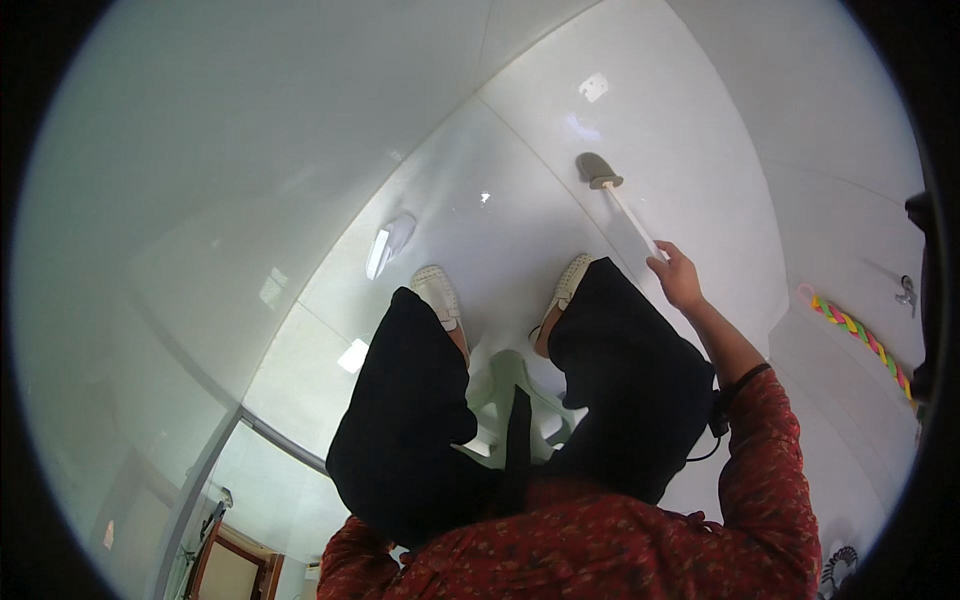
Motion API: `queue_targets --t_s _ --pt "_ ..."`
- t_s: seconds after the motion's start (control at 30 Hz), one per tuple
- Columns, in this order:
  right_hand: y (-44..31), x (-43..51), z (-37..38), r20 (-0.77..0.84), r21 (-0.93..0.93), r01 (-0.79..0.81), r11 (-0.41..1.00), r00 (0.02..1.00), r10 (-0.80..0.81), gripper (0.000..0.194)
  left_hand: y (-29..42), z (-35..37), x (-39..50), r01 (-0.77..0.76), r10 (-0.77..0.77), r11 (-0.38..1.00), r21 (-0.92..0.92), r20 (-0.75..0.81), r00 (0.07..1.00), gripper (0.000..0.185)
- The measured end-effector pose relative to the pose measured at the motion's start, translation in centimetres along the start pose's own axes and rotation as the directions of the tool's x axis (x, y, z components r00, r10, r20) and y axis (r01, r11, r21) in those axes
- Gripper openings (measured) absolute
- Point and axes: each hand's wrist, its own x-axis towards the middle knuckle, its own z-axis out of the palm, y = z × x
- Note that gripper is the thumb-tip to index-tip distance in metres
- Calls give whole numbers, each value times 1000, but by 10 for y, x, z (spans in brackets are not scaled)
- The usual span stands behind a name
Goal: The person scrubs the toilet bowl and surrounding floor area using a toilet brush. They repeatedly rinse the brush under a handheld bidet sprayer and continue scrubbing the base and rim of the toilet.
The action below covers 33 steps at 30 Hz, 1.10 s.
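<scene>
A long-handled scrubbing brush (630, 216) with a white handle and a grey-brown head is in my right hand (677, 279), gripped near the handle's end. Its head (598, 171) is at the pale tiled floor (517, 217), ahead and to the right of my feet. My left hand is out of view; only the red patterned sleeve (358, 559) shows at the lower edge. On the floor by my left shoe (437, 294) lies a small white object (390, 244), too plain to name surely.
I sit on a pale green plastic stool (510, 382), partly hidden by my dark trousers. Glossy walls rise on both sides. At right are a colourful braided strap (862, 339) and a metal wall fitting (907, 295). A metal-edged threshold (281, 439) and a wooden door frame (232, 555) lie lower left.
</scene>
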Motion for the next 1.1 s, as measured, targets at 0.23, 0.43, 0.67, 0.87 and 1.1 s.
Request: queue_targets --t_s 0.23,0.43,0.67,0.87,1.1 --pt "-15 5 -6 -70 39 -8 999 997 11 38 -41 44 11 -43 38 992 -116 -46 998 32" --pt "22 -35 3 -184 50 96 994 979 -86 43 -76 95 8 -161 145 969 -189 -98 985 32" --pt "29 -66 19 -166 -13 373 928 914 -370 40 -84 128 3 -404 379 909 -103 -200 904 32" --pt "-4 -70 60 97 -186 405 895 914 -394 36 -64 42 -79 -546 359 833 -90 -662 657 34" --pt "0 -75 93 265 -348 471 811 879 -397 41 54 38 -228 -751 505 628 206 -842 191 39"
